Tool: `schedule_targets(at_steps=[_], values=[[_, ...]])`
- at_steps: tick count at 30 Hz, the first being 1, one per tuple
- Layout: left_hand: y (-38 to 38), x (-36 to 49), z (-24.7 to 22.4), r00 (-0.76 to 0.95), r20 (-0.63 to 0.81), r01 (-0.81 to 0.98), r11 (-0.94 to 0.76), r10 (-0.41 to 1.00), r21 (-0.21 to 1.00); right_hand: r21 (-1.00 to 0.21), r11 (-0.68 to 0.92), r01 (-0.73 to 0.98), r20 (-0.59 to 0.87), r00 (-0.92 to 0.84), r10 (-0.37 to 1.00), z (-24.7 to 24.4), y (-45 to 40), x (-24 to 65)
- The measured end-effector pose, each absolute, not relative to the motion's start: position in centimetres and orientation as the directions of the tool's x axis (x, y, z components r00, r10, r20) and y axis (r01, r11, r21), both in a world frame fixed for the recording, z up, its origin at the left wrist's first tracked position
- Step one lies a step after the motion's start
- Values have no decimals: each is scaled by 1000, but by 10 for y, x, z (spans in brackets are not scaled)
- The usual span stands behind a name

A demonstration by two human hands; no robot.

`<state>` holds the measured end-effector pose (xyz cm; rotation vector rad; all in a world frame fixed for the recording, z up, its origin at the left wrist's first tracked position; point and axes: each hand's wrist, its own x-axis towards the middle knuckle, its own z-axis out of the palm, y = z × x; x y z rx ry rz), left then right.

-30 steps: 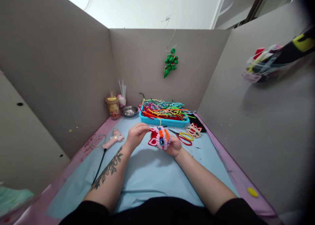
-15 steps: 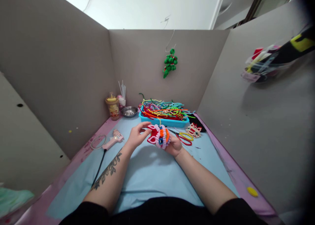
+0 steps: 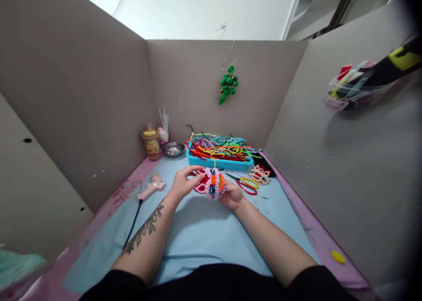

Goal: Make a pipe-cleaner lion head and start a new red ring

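Note:
A fuzzy pink, red and orange animal-head craft (image 3: 212, 184) with blue eyes and pointed ears is held above the blue sheet. My left hand (image 3: 184, 181) has its fingers and thumb closed on the craft's ear side, at its left. From the right, my right hand (image 3: 232, 194) grips the craft's other side; its fingertips are partly hidden behind it. Right of the hands lie scissors (image 3: 249, 184) with red and yellow handles, and a similar cream and red craft (image 3: 259, 174).
Behind the hands is a blue tray (image 3: 227, 164) of coloured pipe cleaners. A pink glue gun (image 3: 152, 189), metal bowl (image 3: 173, 150) and lidded cup (image 3: 152, 146) stand left. Grey panels enclose the table; a green craft (image 3: 228, 85) hangs at the back.
The craft has shifted slightly left and turned a little between my hands. My left fingers now reach further over its ears.

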<state>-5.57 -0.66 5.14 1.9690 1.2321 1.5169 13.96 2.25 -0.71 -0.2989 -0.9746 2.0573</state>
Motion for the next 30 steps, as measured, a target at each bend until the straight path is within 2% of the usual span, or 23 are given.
schedule_targets(at_steps=[30], values=[[-5, -57, 51, 53, 568, 367, -545, 821, 754, -757, -337, -560, 134, -638, 758, -8, 23, 137]])
